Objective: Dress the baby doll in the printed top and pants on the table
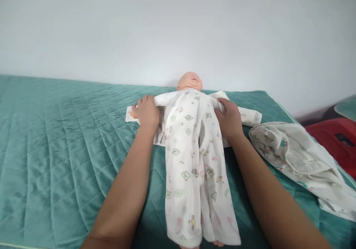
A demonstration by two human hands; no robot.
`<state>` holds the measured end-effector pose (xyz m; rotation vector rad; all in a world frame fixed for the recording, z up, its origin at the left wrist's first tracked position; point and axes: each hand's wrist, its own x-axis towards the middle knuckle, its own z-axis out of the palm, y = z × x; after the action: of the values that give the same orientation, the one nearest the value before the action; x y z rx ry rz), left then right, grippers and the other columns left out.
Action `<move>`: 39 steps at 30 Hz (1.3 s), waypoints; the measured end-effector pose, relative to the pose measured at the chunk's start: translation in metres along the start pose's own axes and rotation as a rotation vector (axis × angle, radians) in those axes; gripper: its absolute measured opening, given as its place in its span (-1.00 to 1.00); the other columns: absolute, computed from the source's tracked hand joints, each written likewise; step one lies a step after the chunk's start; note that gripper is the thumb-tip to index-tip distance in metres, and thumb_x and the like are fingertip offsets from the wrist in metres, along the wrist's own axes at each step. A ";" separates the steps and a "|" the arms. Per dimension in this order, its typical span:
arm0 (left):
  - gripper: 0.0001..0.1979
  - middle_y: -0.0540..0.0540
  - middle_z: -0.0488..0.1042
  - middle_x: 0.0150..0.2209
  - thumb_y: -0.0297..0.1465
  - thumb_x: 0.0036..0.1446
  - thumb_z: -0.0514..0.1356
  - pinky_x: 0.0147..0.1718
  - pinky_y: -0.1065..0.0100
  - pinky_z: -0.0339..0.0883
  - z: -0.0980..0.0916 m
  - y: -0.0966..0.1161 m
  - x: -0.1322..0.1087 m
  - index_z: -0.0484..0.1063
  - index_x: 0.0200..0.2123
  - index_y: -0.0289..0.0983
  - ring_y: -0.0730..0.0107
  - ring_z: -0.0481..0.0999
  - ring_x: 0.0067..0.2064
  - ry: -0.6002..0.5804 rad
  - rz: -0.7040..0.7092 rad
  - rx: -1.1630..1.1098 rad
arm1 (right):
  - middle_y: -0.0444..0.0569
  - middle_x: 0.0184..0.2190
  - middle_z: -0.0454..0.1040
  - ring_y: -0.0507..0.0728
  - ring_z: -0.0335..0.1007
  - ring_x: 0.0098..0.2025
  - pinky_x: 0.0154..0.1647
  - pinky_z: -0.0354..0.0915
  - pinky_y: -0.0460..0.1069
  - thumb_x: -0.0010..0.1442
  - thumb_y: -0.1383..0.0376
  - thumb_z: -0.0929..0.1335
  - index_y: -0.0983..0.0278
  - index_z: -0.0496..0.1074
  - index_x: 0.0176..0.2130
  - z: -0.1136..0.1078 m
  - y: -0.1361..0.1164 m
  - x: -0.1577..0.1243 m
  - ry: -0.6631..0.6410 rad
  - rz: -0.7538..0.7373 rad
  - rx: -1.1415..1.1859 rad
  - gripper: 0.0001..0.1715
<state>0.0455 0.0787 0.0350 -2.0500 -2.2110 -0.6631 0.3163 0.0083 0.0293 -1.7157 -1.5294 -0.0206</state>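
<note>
A baby doll (pixel 190 81) lies on its back on a green quilted cover, head toward the wall. White patterned pants (pixel 191 130) cover it from the chest down to the feet, which just show at the bottom edge. Beneath its shoulders is spread a white jacket (pixel 251 116), one sleeve lying out to the right. My left hand (pixel 147 112) is closed over the doll's arm on the left, beside the small doll hand. On the other side my right hand (pixel 229 117) wraps round the doll's other upper arm; its fingertips are partly hidden.
Folded white printed baby clothes (pixel 300 156) lie at the right side of the green quilted cover (pixel 69 160). Beyond that edge stands a red plastic object (pixel 333 134). A pale wall (pixel 139 30) rises behind the doll's head.
</note>
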 end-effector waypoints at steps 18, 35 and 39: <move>-0.59 -0.07 0.50 0.19 -0.45 0.34 -0.03 0.18 0.25 0.32 -0.078 0.074 -0.012 0.48 0.12 -0.16 0.23 0.46 0.19 -0.233 0.474 -0.303 | 0.16 0.04 0.55 0.37 0.41 0.07 0.15 0.26 0.27 0.12 0.30 0.25 0.27 0.45 0.15 -0.009 0.030 0.018 -0.013 0.313 -0.180 -0.39; -0.47 -0.36 0.43 0.24 -0.38 0.20 0.22 0.12 0.02 0.37 -0.008 0.232 0.001 0.41 0.24 -0.31 -0.09 0.46 0.20 -0.645 0.871 0.275 | 0.20 0.01 0.57 0.35 0.40 0.07 0.16 0.26 0.23 0.13 0.22 0.28 0.31 0.53 0.04 -0.012 0.049 0.021 -0.011 0.346 -0.065 -0.48; -0.48 -0.40 0.42 0.25 -0.46 0.23 0.17 0.15 -0.06 0.32 -0.005 0.233 -0.001 0.38 0.26 -0.34 -0.12 0.41 0.25 -0.598 0.869 0.309 | 0.11 -0.05 0.61 0.30 0.48 -0.03 0.08 0.34 0.18 0.04 0.25 0.29 0.28 0.55 -0.03 -0.015 0.052 0.021 0.051 0.386 0.092 -0.48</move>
<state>0.2684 0.0818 0.1023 -2.8753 -1.1754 0.3818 0.3726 0.0203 0.0214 -1.8926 -1.1234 0.1998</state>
